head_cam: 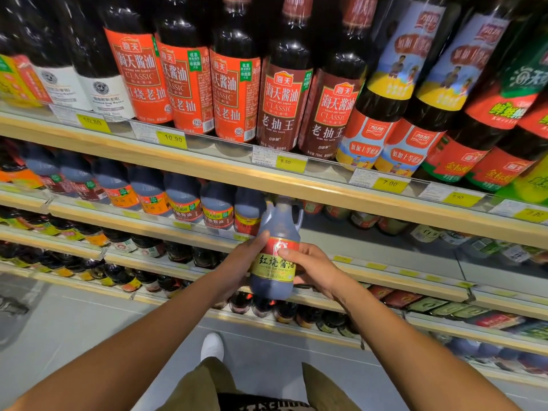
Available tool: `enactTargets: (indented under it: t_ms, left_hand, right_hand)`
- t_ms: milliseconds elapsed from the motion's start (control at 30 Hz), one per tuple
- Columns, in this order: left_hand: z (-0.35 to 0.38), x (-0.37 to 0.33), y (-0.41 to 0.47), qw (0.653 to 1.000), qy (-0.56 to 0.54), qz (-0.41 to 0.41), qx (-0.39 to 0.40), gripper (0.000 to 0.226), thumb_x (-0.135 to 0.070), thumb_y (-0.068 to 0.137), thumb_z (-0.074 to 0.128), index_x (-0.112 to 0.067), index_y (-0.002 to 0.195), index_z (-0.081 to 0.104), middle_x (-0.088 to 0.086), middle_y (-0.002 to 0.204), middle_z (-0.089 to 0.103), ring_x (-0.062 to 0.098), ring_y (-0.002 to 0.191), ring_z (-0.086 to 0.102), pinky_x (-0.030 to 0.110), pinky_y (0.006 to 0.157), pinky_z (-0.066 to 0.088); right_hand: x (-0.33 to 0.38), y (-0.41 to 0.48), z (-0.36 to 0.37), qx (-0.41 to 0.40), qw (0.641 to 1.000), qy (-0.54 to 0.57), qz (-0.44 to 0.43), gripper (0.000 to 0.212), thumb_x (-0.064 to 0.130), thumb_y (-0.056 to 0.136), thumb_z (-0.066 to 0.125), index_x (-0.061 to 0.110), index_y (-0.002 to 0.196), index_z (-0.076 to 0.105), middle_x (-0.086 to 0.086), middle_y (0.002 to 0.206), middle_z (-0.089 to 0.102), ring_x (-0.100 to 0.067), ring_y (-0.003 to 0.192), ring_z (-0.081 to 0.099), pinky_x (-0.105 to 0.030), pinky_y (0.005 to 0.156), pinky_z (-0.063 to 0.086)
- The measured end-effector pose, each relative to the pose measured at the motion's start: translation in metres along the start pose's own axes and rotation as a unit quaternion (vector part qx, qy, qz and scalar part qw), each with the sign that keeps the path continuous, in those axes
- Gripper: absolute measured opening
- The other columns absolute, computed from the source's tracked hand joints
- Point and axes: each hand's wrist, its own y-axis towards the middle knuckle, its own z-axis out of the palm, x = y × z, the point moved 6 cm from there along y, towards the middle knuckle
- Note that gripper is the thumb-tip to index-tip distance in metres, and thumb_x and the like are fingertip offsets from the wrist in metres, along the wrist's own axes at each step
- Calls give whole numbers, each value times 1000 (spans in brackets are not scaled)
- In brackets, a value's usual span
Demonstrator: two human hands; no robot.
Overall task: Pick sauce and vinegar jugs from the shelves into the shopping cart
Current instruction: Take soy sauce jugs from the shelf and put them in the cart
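While upright, jug (274, 271) between hands (240, 264) (315, 269)

Both hands, left (237, 262) and right (314, 268), gripping a dark sauce jug (274, 256) before stocked shelves (207, 170), upright

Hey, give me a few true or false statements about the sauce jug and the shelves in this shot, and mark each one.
1. Both the left hand and the right hand hold the sauce jug. True.
2. The sauce jug sits in the shopping cart. False: no cart is in view; the jug is held up in front of the shelves.
3. The sauce jug holds dark liquid and has a yellow-green label. True.
4. The price tag under the brown-labelled bottles reads 10.90. False: it reads 9.50.
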Motion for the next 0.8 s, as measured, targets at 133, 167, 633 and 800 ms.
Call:
enactTargets:
  t_ms: [133,167,633,800]
  left_hand:
    - [-40,-3,11,990,62,20,-121,39,-53,92,63,-27,121,65,0,126,69,20,107,69,48,95,58]
    - [-49,-3,13,988,63,27,-141,32,-44,94,66,-27,121,64,2,128,67,19,106,69,47,94,58]
    - [-81,-11,27,945,255,101,-177,43,-28,95,69,-24,134,54,-7,132,60,17,94,73,32,75,57]
    - [-87,-16,37,919,337,87,-187,58,-36,89,72,-23,140,48,-3,132,60,19,103,69,44,93,56]
  right_hand:
    - [11,19,-22,-47,999,-10,-9,30,35,85,78,18,109,73,-2,97,79,-15,87,75,-26,67,57]
    - [14,23,-29,-63,998,-6,-13,26,33,85,77,18,106,73,-1,95,79,-14,85,75,-25,65,57]
    - [18,79,-88,-192,976,-94,36,104,70,46,88,16,132,65,0,138,59,-24,128,54,-43,112,44]
    - [5,90,-89,-193,971,-135,38,95,67,62,84,7,132,64,-10,145,57,-23,123,56,-39,108,45]
